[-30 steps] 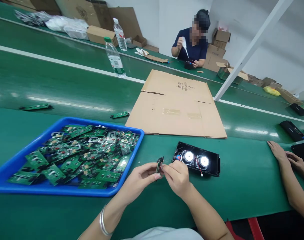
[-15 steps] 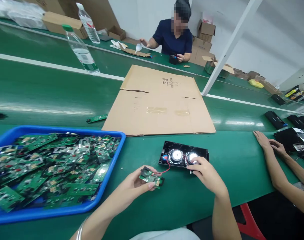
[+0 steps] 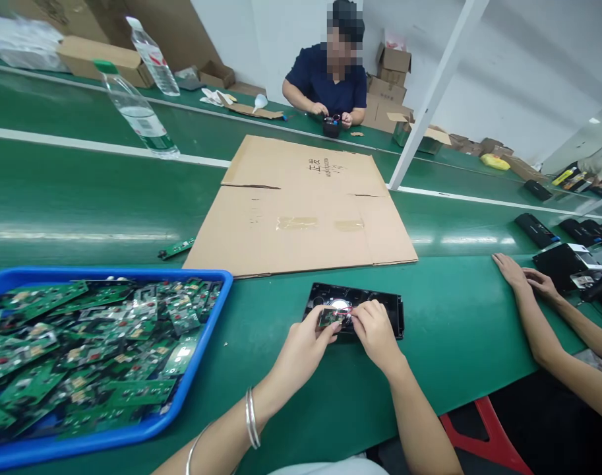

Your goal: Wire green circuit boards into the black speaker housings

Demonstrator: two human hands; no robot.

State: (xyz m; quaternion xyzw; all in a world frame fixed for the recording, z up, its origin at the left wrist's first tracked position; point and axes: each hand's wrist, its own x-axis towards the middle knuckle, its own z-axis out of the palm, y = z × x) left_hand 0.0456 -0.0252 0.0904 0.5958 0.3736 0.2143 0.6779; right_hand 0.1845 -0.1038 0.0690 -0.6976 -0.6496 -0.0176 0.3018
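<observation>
My left hand (image 3: 301, 349) and right hand (image 3: 374, 333) pinched a small circuit board (image 3: 330, 318) over the black speaker housing (image 3: 354, 309) on the counter (image 3: 453, 343), fingers closed, seemingly seating it; the board tray (image 3: 202, 369) lay left.

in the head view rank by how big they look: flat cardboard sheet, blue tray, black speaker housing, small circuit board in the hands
1. flat cardboard sheet and blue tray: alike; tray nearer and cut off
2. black speaker housing
3. small circuit board
</observation>
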